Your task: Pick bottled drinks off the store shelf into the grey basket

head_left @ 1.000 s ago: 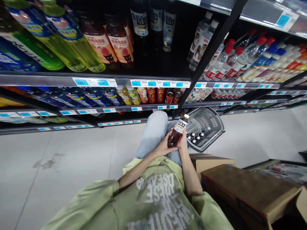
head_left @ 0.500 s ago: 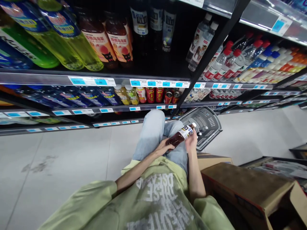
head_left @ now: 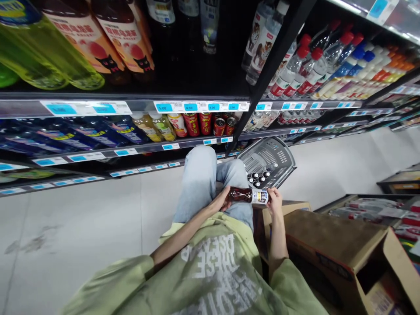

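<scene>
A bottle of dark brown drink (head_left: 242, 195) with a white and blue label lies almost level across my lap, held between both hands. Around its base end, my left hand (head_left: 220, 200) is closed, with some fingers hidden beneath it. My right hand (head_left: 274, 200) grips the cap and neck end, which its fingers mostly cover. Just beyond the bottle, a grey shopping basket (head_left: 288, 165) stands on the floor by the shelf, with several capped bottles (head_left: 256, 178) upright in its near part.
Drink shelves (head_left: 203, 104) with price tags run across in front of my knees. Peach-labelled tea bottles (head_left: 123, 37) and tiger-labelled water bottles (head_left: 262, 48) stand on the upper level. At my right is an open cardboard box (head_left: 331, 236); beyond it lie packs of bottles (head_left: 370, 208).
The bottle has turned from a slant to nearly level, its cap end coming down and rightward with my right hand. The whole view has shifted, so the shelves appear further left.
</scene>
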### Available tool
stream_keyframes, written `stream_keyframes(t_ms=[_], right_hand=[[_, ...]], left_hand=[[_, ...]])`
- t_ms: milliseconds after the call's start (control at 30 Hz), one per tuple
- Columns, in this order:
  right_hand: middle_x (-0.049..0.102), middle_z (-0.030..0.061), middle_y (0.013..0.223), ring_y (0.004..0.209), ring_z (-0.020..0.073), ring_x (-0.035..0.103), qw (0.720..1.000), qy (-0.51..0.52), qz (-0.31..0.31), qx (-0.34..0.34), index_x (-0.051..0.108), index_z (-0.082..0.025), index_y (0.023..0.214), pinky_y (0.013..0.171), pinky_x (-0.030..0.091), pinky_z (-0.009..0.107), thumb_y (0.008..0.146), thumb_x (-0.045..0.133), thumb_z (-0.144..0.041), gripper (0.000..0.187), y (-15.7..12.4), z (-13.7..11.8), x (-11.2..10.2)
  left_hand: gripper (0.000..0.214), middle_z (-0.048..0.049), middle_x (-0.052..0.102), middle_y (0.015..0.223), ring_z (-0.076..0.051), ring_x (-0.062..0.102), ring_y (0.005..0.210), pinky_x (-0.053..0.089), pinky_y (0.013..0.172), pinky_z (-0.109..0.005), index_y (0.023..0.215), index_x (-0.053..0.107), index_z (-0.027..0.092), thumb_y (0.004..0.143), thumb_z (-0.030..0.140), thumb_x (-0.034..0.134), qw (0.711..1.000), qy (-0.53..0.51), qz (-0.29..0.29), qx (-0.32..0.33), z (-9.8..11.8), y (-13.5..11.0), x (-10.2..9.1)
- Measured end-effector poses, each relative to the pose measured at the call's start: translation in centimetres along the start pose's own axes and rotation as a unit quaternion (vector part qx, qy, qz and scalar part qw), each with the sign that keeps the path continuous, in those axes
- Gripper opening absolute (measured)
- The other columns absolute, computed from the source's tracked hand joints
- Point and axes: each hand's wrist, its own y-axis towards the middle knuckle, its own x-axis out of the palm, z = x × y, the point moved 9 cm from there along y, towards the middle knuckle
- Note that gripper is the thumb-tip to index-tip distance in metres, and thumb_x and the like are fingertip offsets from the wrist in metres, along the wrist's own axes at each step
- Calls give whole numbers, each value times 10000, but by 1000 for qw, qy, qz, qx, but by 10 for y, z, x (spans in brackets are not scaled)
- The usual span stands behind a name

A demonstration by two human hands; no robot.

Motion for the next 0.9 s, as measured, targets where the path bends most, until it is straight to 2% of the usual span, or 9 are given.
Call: stream_keyframes(t_ms=[67, 133, 267, 367, 500, 667, 767, 900], right_hand=[[420, -134, 473, 343, 70, 335, 998, 17, 60, -25, 494, -262, 719, 302, 252, 215, 655, 861, -602, 504, 4, -7, -15], [433, -129, 482, 356, 77, 364, 991, 25, 121, -49, 491, -261, 726, 312, 280, 218, 691, 819, -592, 468, 10, -16, -30], [521, -94, 547, 397, 94, 445, 969, -13, 231, -85, 480, -257, 733, 349, 362, 226, 791, 712, -542, 372, 22, -39, -53], [620, -52, 694, 496, 123, 581, 948, -103, 278, -114, 522, -240, 774, 435, 482, 238, 824, 666, -461, 268, 34, -57, -57], [669, -7, 800, 577, 152, 672, 927, -203, 304, -85, 593, -221, 844, 526, 553, 249, 846, 614, -353, 133, 62, -60, -58], [703, 36, 894, 636, 168, 691, 932, -166, 322, -17, 636, -195, 929, 567, 615, 280, 858, 607, -315, 143, 104, -40, -62], [711, 58, 980, 685, 160, 697, 939, -158, 306, -18, 647, -175, 985, 595, 636, 279, 877, 599, -305, 175, 134, -32, -52], [719, 96, 1069, 754, 174, 706, 943, -201, 263, -37, 679, -141, 1115, 625, 642, 291, 897, 616, -335, 298, 179, -17, -25]], left_hand=[[953, -7, 604, 546, -147, 476, 407, 334, 448, -280, 1186, 737, 176, 856, 996, 379, 1000, 9, 0, -10, -1, 0, -1], [944, 22, 598, 566, -143, 493, 421, 338, 459, -270, 1269, 681, 201, 844, 994, 397, 1000, 14, 0, -14, 1, -1, -1], [910, 39, 575, 572, -131, 470, 429, 325, 454, -265, 1175, 673, 178, 835, 981, 411, 1000, 28, 1, 6, 8, -2, -1], [881, 40, 570, 589, -126, 470, 454, 335, 466, -262, 1107, 671, 164, 838, 967, 430, 999, 38, -4, 19, 13, -5, 2], [871, 45, 556, 587, -129, 467, 465, 348, 477, -268, 1082, 658, 160, 825, 964, 444, 998, 64, -6, 19, 19, -9, 3], [828, 48, 551, 600, -132, 472, 490, 352, 505, -272, 1104, 672, 161, 870, 922, 444, 995, 96, -2, 15, 24, -14, 5], [802, 51, 534, 611, -129, 464, 511, 348, 520, -270, 1106, 673, 160, 884, 902, 468, 995, 98, -1, 4, 27, -17, 6], [770, 55, 518, 623, -124, 442, 531, 337, 521, -258, 1095, 667, 164, 887, 887, 504, 996, 88, -7, -15, 31, -21, 6]])
